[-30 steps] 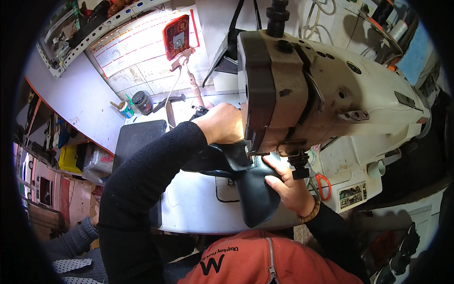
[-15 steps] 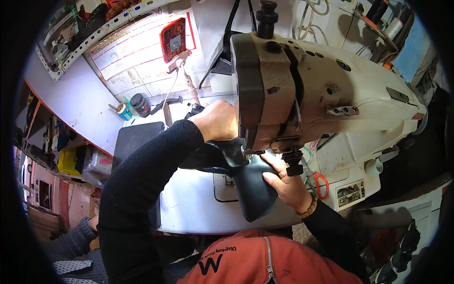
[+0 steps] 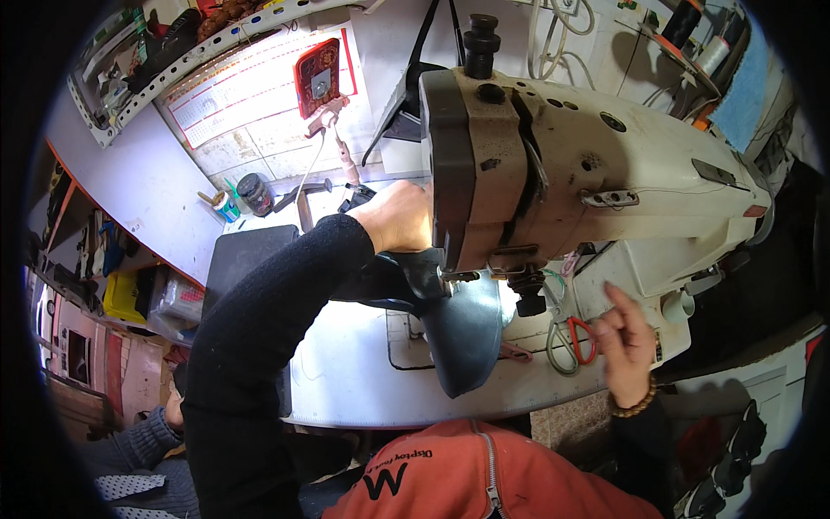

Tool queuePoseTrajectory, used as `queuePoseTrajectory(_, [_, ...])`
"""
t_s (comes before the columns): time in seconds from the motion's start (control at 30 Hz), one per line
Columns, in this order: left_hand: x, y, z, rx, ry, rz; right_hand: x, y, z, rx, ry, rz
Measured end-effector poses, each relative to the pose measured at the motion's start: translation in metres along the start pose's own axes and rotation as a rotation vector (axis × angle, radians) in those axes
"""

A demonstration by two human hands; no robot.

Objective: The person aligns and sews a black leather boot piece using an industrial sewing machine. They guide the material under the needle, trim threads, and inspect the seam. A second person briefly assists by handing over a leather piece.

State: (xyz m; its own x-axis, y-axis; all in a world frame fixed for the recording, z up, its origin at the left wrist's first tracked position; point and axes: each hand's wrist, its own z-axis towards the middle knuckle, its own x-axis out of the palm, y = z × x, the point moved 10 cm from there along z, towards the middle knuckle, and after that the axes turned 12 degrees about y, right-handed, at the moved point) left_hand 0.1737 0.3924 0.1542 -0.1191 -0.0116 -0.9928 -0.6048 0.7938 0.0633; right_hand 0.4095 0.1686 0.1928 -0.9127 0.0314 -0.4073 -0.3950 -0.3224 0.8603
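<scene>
A smooth black leather-like piece [image 3: 471, 346] lies under the needle area of the sewing machine [image 3: 536, 173]. One rounded part droops toward the table's front edge, and a darker folded part runs left under my sleeve. My left hand [image 3: 398, 216] reaches behind the machine head at the far side of this piece; its fingers are hidden there. Off to the right, my right hand [image 3: 626, 350] is in the air, holding nothing, index finger stretched out and the others partly bent. Scissors [image 3: 571, 348] with one red and one greyish handle lie just left of it.
A pinkish tool [image 3: 517, 352] rests beside the leather piece. Behind my left arm are a dark flat board [image 3: 251, 251], a dark jar [image 3: 255, 194] and a phone on a stand [image 3: 318, 80]. Another person's sleeve [image 3: 143, 445] shows at lower left.
My right hand has let go of the black piece and moved right, uncovering the pinkish tool and more of the scissors. My left hand stays behind the machine head. The view has shifted slightly.
</scene>
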Motion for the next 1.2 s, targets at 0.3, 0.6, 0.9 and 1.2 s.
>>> queuePoseTrajectory(0.3, [-0.001,0.0,-0.003,-0.028,-0.001,-0.015,-0.119,0.028,-0.034,-0.147,-0.425,-0.173])
queuePoseTrajectory(0.6, [0.003,0.002,-0.005,-0.057,0.051,0.005,-0.174,0.044,-0.034,-0.2,-0.558,-0.346])
queuePoseTrajectory(0.9, [-0.007,-0.002,-0.011,-0.081,0.0,0.049,-0.297,0.055,0.0,-0.294,-0.65,-1.062])
queuePoseTrajectory(1.2, [-0.002,-0.006,-0.014,-0.036,0.022,0.052,-0.492,-0.071,0.116,0.167,-0.305,-0.891])
